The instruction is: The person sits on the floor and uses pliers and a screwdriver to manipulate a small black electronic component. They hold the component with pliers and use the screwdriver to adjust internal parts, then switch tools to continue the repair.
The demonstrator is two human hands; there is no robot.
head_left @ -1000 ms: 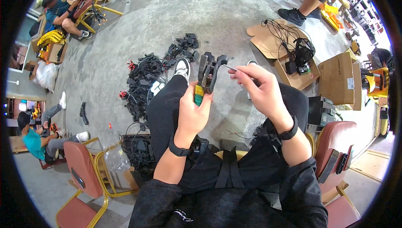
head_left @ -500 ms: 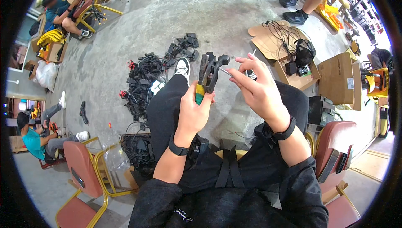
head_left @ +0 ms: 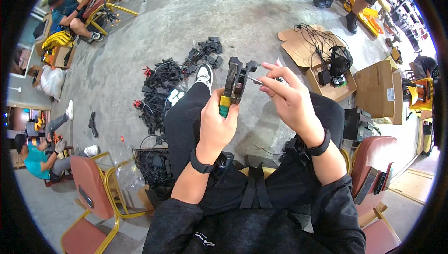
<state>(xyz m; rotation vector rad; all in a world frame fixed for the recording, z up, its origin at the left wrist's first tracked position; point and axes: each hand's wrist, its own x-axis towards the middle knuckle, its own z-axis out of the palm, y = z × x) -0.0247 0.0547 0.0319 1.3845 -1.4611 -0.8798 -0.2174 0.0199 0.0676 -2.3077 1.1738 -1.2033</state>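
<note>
I am clamping my left hand around the wire stripper, while my right hand is pinching a thin wire into its head; stripping looks barely begun.

Cable pile left of knees, cardboard boxes right.

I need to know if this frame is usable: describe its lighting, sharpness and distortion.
Head view: even, soft light with faint shadows and no strong glare; the left hand, the pliers and the right hand are sharp at centre; the fisheye bends the chairs and cardboard boxes toward a black rim, where detail gets small and soft.
</note>
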